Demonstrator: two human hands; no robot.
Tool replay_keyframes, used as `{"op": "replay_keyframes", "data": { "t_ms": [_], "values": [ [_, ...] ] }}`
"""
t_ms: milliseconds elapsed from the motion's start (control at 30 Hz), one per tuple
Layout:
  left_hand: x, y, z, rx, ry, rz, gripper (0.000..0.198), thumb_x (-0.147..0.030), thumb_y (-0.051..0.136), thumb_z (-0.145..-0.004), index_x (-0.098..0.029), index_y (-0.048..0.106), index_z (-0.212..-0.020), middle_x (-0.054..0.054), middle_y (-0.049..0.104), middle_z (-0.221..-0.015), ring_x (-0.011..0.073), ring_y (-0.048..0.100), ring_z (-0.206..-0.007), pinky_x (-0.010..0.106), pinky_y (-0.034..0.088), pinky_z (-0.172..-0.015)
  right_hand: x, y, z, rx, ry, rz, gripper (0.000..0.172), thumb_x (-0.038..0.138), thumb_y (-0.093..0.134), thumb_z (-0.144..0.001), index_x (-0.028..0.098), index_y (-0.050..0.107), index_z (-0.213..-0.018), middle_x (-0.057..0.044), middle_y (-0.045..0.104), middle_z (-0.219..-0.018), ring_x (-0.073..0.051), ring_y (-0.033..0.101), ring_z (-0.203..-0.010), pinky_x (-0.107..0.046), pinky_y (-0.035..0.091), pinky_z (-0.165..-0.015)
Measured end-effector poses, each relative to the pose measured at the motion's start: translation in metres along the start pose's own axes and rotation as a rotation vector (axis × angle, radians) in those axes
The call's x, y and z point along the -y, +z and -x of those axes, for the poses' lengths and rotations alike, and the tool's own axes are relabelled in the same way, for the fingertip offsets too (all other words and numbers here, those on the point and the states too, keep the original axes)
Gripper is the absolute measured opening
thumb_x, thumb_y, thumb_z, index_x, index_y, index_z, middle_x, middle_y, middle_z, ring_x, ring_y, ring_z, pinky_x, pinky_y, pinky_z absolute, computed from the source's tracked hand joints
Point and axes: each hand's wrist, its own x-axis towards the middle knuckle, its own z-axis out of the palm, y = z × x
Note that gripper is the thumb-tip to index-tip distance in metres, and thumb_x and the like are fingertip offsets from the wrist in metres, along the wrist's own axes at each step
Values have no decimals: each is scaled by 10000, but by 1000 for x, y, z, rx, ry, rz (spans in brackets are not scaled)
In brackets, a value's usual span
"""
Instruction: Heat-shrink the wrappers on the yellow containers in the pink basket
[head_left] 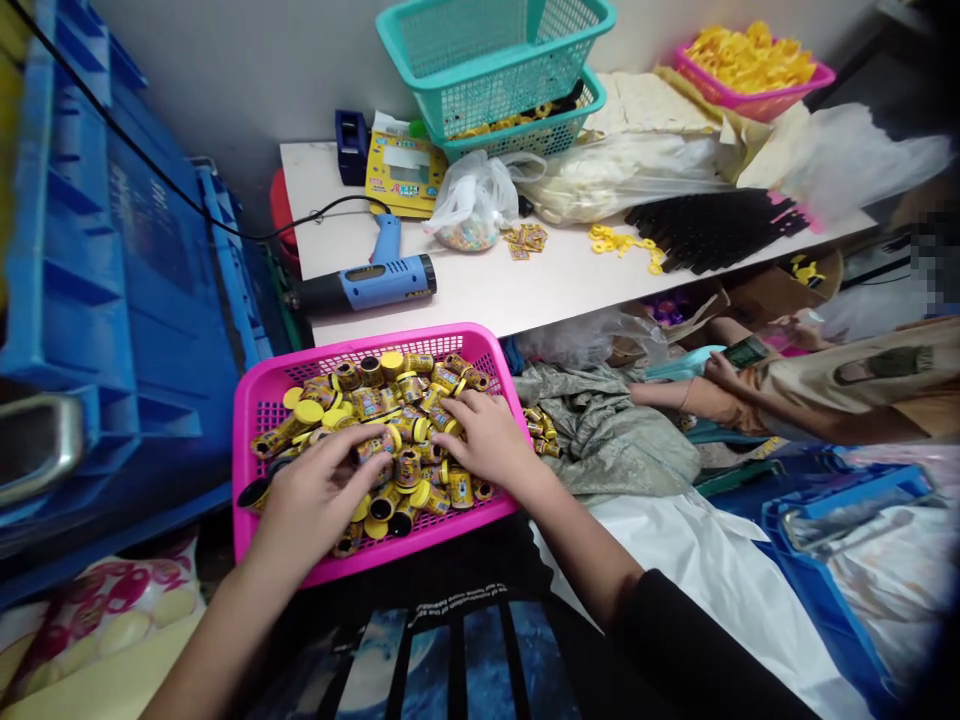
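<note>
Apparently, the left hand (324,490) is pinching one jar (373,447) between thumb and fingers while the right hand (487,437), fingers apart, is touching other jars (460,488) in the basket (450,529), which is sitting near the table (510,300), likely keeping them all within easy reach

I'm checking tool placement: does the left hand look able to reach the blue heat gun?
Probably yes: the blue heat gun lies uncovered, just beyond the pink basket under the left hand.
</note>
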Motion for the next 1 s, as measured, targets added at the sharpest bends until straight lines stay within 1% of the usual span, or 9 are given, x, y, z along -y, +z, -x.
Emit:
{"op": "replay_keyframes", "data": {
  "t_ms": [133, 267, 400, 533, 600, 733, 800, 900, 1000],
  "values": [
    [-13, 0, 4, 8, -207, 360, 502, -554, 705, -739, -195, 670, -1087, 91, 738, -1043, 231, 712, -818, 332, 601, -679, 6, -5, 6, -109, 96, -652, 317, 414, 588, -898, 178, 673, -1093, -61, 638, -1055, -147, 589, -918, -292, 480, -837],
    [-19, 1, 3, 52, -195, 486, 492, -516, 762, -683, -190, 676, -1041, 116, 708, -1161, 247, 710, -903, 335, 618, -690, 19, -17, 20, -7, 284, -1311, 420, 529, 674, -823, 194, 634, -1074, -40, 644, -1018, -105, 623, -782, -214, 535, -679],
    [-24, 0, 2, 67, -136, 467, 419, -508, 760, -696, -206, 711, -983, 100, 708, -1162, 279, 677, -1031, 355, 629, -738, 33, -24, 25, 69, 392, -1601, 480, 561, 709, -788, 164, 584, -1027, -16, 628, -810, -79, 605, -590, -188, 545, -578],
    [-25, 3, 3, 81, -149, 493, 425, -479, 772, -702, -200, 697, -1014, 97, 713, -1141, 258, 707, -949, 343, 630, -731, 35, -26, 23, 16, 393, -1614, 496, 563, 730, -763, 158, 566, -997, -4, 617, -768, -91, 617, -582, -177, 539, -552],
    [-25, 5, 4, 88, -148, 525, 439, -454, 777, -705, -196, 670, -1043, 100, 712, -1133, 247, 712, -930, 323, 627, -712, 33, -26, 24, 2, 385, -1572, 485, 550, 730, -768, 168, 581, -1028, -23, 642, -871, -95, 632, -630, -196, 555, -598],
    [-30, 7, 2, 90, -122, 549, 392, -427, 770, -711, -186, 650, -996, 100, 716, -1101, 223, 712, -890, 295, 615, -679, 30, -18, 29, -16, 296, -1437, 480, 443, 759, -768, 192, 607, -1147, -62, 601, -1194, -137, 626, -987, -260, 530, -905],
    [-41, 11, -1, 90, -128, 512, 357, -409, 771, -710, -185, 660, -964, 88, 719, -1064, 202, 709, -827, 279, 607, -638, 30, -10, 32, -75, 237, -1396, 464, 436, 720, -805, 196, 579, -1176, -66, 575, -1228, -158, 580, -1088, -280, 488, -968],
    [-64, 30, -10, 6, -32, 441, 327, -408, 769, -706, -183, 696, -931, 77, 690, -1021, 180, 682, -771, 256, 578, -568, 31, 3, 33, -332, 249, -1273, 389, 491, 568, -903, 192, 510, -1145, -68, 565, -1117, -143, 572, -991, -271, 493, -886],
    [-90, 57, -20, 9, 84, 437, 314, -379, 683, -803, -176, 700, -1042, 95, 666, -1062, 191, 666, -844, 310, 590, -699, 26, 4, 30, -702, 338, -1055, 369, 524, 475, -935, 186, 468, -1085, -56, 523, -1017, -111, 545, -868, -232, 478, -786]
  ]
}}
